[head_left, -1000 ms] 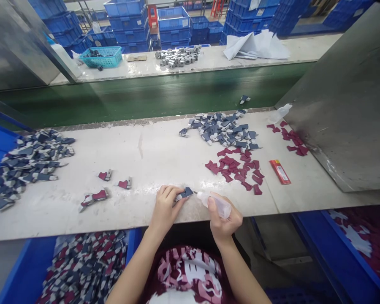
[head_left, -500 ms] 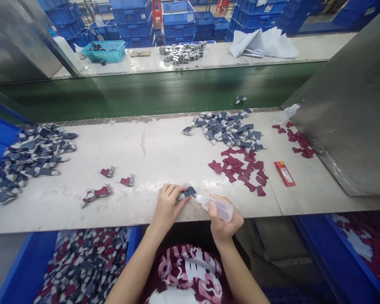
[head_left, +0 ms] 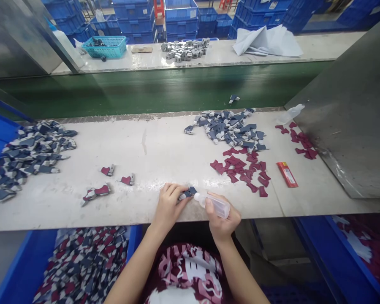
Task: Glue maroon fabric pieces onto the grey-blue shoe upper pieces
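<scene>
My left hand (head_left: 168,204) pinches a small navy and grey piece (head_left: 188,194) flat against the white worktable (head_left: 164,156) near its front edge. My right hand (head_left: 221,220) is wrapped round a small clear squeeze bottle (head_left: 214,203). The bottle's nozzle touches the piece. A pile of navy and grey pieces (head_left: 231,130) lies to the far right of my hands, with dark red pieces (head_left: 242,168) scattered just in front of it.
Three joined red and grey pieces (head_left: 109,181) lie left of my hands, and a big mixed pile (head_left: 28,154) at the far left. A red box (head_left: 287,174) and more red pieces (head_left: 299,139) lie right. Behind runs a green conveyor belt (head_left: 164,90). Blue bins (head_left: 79,266) sit below.
The bottle's nozzle has moved left and closed in on the piece under my left fingers. Both hands stay at the table's front edge; the view has drifted slightly.
</scene>
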